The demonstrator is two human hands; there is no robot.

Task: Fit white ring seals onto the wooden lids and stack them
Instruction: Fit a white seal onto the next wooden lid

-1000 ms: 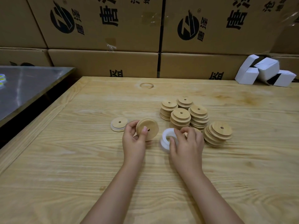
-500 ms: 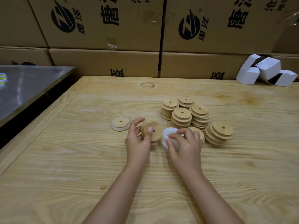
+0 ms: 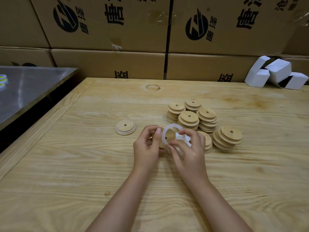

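Head view, the only one you've got: your left hand (image 3: 147, 145) has its fingers curled round a wooden lid (image 3: 170, 135), which stands on edge just above the pine table (image 3: 75, 173). Your right hand (image 3: 189, 152) pinches a white ring seal (image 3: 163, 136) between thumb and forefinger and holds it flat against the lid's face, so you see wood through the ring. It isn't seated round the lid.

Tucked behind your right fingers is a small heap of spare seals (image 3: 188, 142), mostly hidden. Just beyond are the bare lid stacks (image 3: 189, 120), with one stack leaning (image 3: 229, 138) off to the right. A sealed lid (image 3: 125, 127) lies alone on the left, apart from everything.

Containers:
- The big printed cartons (image 3: 108, 27) along the back are taped shut, so no idea what's inside.
- The little white boxes (image 3: 275, 74) at the far right corner lie with open ends. Their insides are dark, so I can't tell if anything's in them.

A steel table (image 3: 33, 84) sits to your left.
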